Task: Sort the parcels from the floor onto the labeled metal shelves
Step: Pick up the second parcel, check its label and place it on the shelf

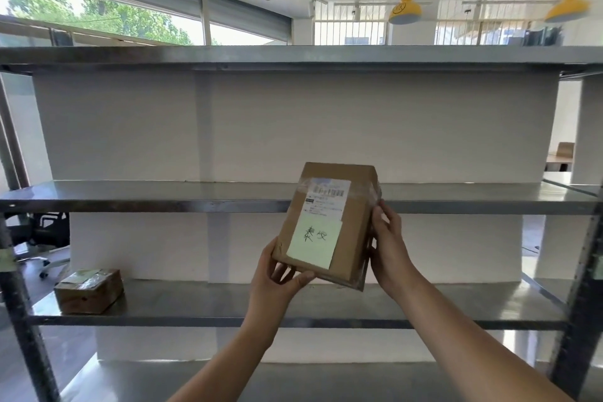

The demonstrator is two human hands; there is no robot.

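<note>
Holding a brown box (326, 225) tight, the left hand (277, 277) and right hand (388, 245) lift it before the shelves (163, 197).

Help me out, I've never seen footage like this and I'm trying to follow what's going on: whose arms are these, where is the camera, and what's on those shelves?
There is no machine here. The one picture comes from a wide-angle camera worn on a person's head, so you look down their own bare arms.

Both hands hold a brown cardboard parcel up in front of the metal shelves. The left hand grips its lower corner; the right hand steadies its right side. The parcel carries a printed shipping label and a pale green note with handwriting on it, which I cannot read for certain.

On the shelves, one smaller taped parcel sits at the left of a lower shelf. Behind are a white wall, windows and yellow hanging lamps.
</note>
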